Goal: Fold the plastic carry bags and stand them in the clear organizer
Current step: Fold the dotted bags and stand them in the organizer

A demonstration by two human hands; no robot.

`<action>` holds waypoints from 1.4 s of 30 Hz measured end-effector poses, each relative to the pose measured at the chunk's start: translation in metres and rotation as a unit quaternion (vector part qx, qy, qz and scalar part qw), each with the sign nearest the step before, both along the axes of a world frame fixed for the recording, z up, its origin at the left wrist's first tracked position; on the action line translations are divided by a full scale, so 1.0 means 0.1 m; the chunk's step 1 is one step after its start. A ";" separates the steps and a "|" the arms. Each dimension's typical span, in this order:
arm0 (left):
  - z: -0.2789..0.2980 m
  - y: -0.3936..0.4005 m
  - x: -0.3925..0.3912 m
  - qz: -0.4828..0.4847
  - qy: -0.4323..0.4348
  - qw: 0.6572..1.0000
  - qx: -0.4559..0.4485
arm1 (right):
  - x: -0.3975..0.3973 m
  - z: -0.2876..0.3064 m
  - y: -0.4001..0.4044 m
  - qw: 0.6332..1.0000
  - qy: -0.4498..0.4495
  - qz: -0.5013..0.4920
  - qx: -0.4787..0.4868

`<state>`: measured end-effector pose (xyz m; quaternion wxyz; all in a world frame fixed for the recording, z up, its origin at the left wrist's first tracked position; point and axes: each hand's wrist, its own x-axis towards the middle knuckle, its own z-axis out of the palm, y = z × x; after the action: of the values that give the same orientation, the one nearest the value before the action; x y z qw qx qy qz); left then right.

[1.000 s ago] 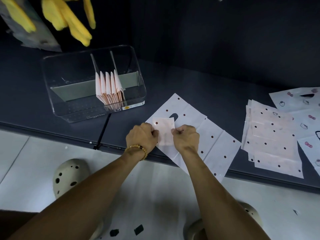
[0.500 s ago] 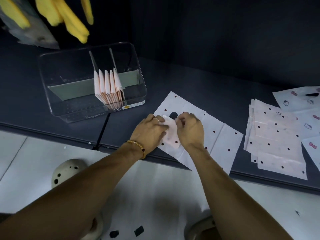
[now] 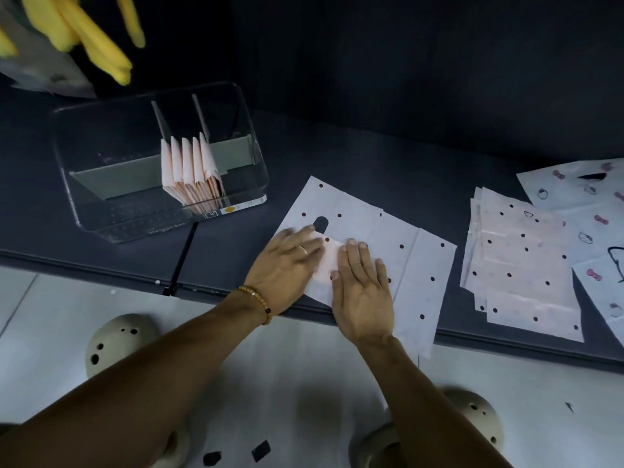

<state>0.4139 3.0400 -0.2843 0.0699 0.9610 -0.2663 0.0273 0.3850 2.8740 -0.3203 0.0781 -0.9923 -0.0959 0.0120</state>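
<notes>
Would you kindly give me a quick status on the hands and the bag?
Left hand and right hand flat, pressing folded bag on an unfolded bag. Five folded bags standing in clear organizer. Nothing blocking.

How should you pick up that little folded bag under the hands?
Probably by its far edge, near the handle hole of the flat dotted bag beneath it. The small folded bag lies flat, pressed between the left hand and the right hand, so only its middle strip and top show. Pinching there, thumb under and fingers over, should keep the folds together.
</notes>
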 end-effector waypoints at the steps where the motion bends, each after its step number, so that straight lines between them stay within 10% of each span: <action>1: -0.02 -0.10 0.02 -0.030 0.000 0.999 -0.012 | 0.00 -0.01 -0.01 1.000 0.000 0.001 -0.004; 35: 0.05 -0.26 0.58 0.086 0.110 0.990 0.006 | 0.01 0.02 0.00 0.999 0.015 -0.021 0.041; 42: 0.28 0.11 0.25 0.191 0.308 0.862 -0.354 | 0.03 0.19 0.01 0.980 0.052 -0.052 0.187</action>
<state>0.4386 3.0510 -0.2564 0.4771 0.8632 -0.0150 -0.1646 0.3881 2.8751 -0.3011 0.2679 -0.9617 -0.0401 0.0416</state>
